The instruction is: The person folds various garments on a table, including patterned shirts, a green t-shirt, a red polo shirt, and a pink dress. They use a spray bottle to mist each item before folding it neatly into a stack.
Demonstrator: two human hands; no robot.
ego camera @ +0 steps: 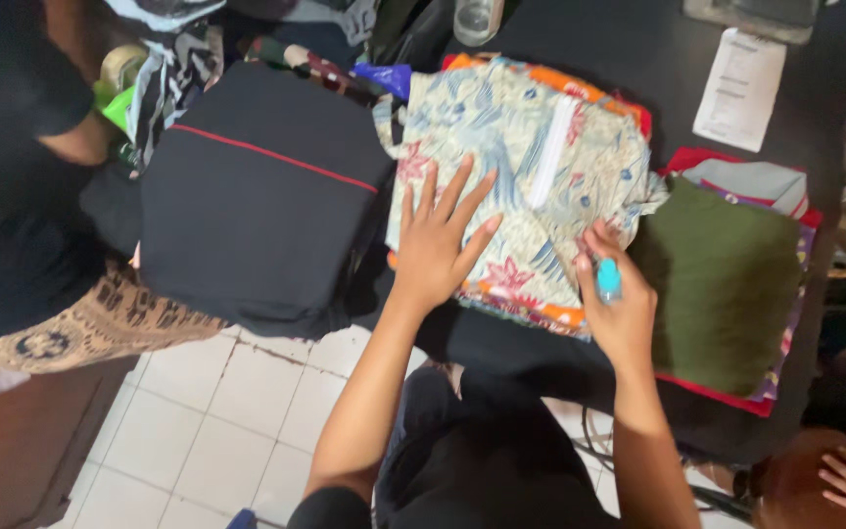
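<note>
Floral-print folded shirt lies on the dark table, pinned near its front edge by two bare hands. Nearest, the right hand is closed around a light blue marker while pinching the shirt's right edge. The left hand rests flat on the cloth, fingers spread apart. Right of the shirt sits a folded olive garment; left, a folded black garment with a red stripe. Farther off, a white paper slip lies on the table.
</note>
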